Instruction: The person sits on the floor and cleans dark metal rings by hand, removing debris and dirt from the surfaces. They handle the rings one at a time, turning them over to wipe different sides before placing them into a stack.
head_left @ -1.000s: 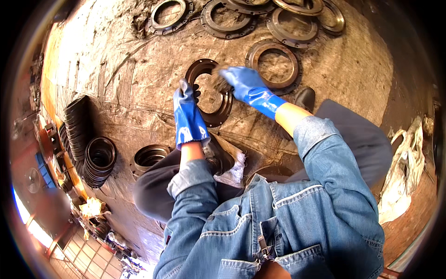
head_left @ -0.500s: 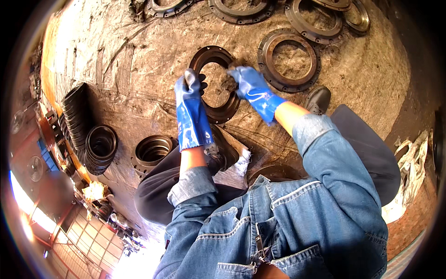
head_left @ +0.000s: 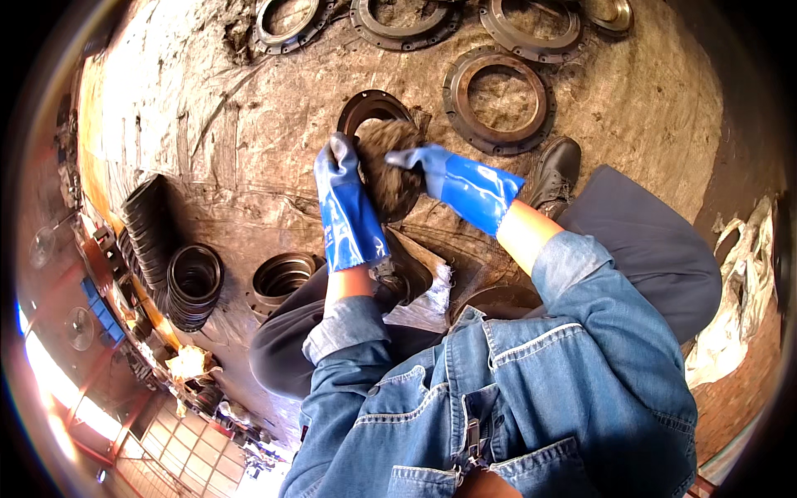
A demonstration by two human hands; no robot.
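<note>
While steadying the dark ring (head_left: 369, 101) in the left hand (head_left: 335, 170), well inside the left edge of the mat (head_left: 249, 166), hold the brown rag (head_left: 384, 178) over it with the right hand (head_left: 427, 163). Judge wiping unfinished; cannot tell the condition of the flanged ring (head_left: 498, 143) alongside.

A shaggy brown wad (head_left: 386, 166), blurred, hides much of the opening and lower rim of the dark ring (head_left: 369, 100), and the fingers of the right hand (head_left: 423, 162) on the wad are smeared as well. Most fingers of the left hand (head_left: 339, 170), which grips the ring, are out of sight. The top edge cuts off several metal rings (head_left: 407, 37), the left leg (head_left: 290, 344) partly covers a ring stack (head_left: 267, 305), and the clutter (head_left: 249, 440) at lower left is too small to tell.
</note>
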